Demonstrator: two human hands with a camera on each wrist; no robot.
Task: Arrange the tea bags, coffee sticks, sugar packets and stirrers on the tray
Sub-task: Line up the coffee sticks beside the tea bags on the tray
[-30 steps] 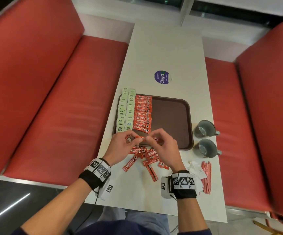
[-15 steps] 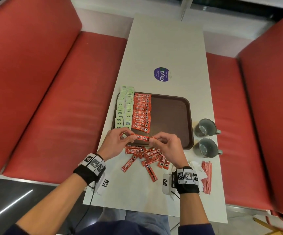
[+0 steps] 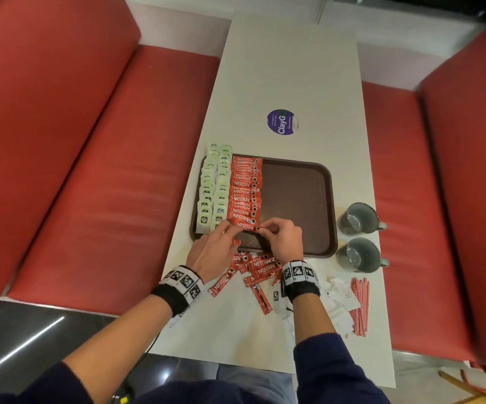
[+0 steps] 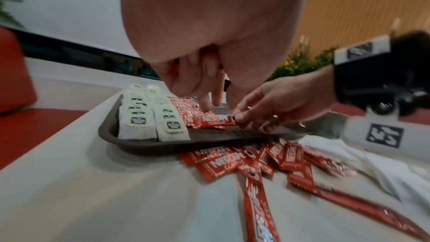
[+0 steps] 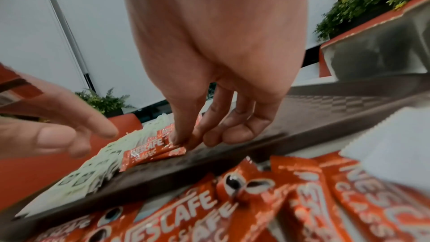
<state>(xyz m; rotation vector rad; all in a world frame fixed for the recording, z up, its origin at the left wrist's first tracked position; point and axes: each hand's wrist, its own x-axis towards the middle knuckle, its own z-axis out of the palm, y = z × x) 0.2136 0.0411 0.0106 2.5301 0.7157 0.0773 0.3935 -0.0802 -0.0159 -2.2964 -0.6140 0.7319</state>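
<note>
A brown tray holds two columns of green tea bags on its left side and a column of red coffee sticks beside them. My right hand pinches the right end of one coffee stick, which lies at the near end of that column. In the right wrist view its thumb and fingers close on that stick. My left hand hovers at the stick's left end with straight fingers that point down at the column and hold nothing. Loose coffee sticks lie on the table under my wrists.
White sugar packets and red stirrers lie near the right wrist. Two grey cups stand right of the tray. A purple sticker marks the white table. Red benches run along both sides.
Both hands moved forward from the near tray rim onto the tray and set the coffee stick at the column's near end. The left hand has let go of it.
</note>
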